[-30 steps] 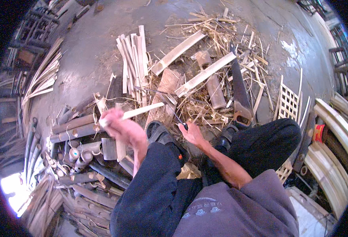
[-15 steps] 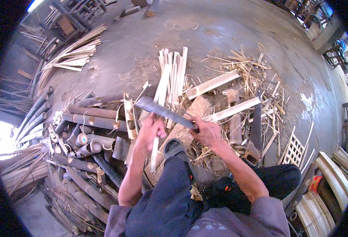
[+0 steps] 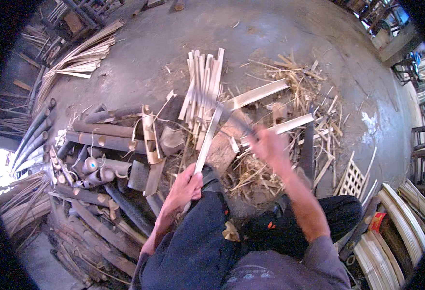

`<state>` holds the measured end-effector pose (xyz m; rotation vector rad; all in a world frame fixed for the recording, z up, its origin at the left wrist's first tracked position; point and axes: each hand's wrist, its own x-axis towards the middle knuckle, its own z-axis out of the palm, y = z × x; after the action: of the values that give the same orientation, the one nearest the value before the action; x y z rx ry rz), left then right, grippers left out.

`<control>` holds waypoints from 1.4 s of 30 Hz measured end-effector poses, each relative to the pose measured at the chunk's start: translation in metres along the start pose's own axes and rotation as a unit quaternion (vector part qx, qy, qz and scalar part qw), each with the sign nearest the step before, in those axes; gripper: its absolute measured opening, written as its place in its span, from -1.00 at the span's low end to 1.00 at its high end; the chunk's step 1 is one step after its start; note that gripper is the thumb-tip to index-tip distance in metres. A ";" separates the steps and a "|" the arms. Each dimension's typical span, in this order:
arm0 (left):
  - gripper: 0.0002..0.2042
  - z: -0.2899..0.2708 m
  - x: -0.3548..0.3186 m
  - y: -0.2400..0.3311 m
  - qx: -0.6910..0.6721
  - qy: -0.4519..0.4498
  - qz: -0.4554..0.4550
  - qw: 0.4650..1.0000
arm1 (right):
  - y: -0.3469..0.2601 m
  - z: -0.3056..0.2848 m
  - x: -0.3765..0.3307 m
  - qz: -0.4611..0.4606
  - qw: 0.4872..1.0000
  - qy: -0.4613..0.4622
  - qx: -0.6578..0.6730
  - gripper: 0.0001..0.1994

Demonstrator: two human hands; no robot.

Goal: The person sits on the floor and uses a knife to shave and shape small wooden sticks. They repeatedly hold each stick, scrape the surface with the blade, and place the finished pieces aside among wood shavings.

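My left hand [image 3: 185,187] is closed round the near end of a pale split-bamboo strip [image 3: 205,148], which slants up and away over my knee. My right hand [image 3: 270,146], smeared by motion, grips a long dark-bladed knife [image 3: 237,122]. The blade points left, and its blurred tip is at the strip's far end; whether they touch I cannot tell. Below the blade lies a worn wooden block [image 3: 220,153]. Just beyond the strip rests a bundle of pale bamboo strips [image 3: 205,79].
Cut bamboo poles [image 3: 104,141] are heaped on the left. Two wider split pieces, one of them a bamboo half [image 3: 261,94], lie right of the block among shavings [image 3: 304,82]. A saw [image 3: 309,145] lies near my right forearm, with a lattice piece [image 3: 351,177] farther right.
My right hand has swung right and slightly up with the knife. My left hand has drawn nearer to me, and the strip now stands out clear of the blade's former place.
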<state>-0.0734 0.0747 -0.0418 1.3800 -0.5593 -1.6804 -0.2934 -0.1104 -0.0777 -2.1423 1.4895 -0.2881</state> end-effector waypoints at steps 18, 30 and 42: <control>-0.70 0.007 -0.007 0.015 -0.009 0.000 -0.002 1.000 | -0.022 0.013 -0.029 -0.159 0.981 0.020 -0.113 -0.75; -0.69 -0.036 -0.058 -0.019 0.174 0.058 0.037 0.982 | 0.086 -0.057 0.019 0.061 0.987 0.139 -0.056 -0.61; -0.74 0.015 -0.013 0.013 0.126 0.132 0.022 0.983 | -0.010 0.007 -0.022 -0.085 0.988 -0.055 -0.117 -0.66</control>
<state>-0.0829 0.0759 -0.0204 1.7276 -0.6591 -1.3963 -0.2906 -0.0855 -0.0762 -2.4341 1.3373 -0.0524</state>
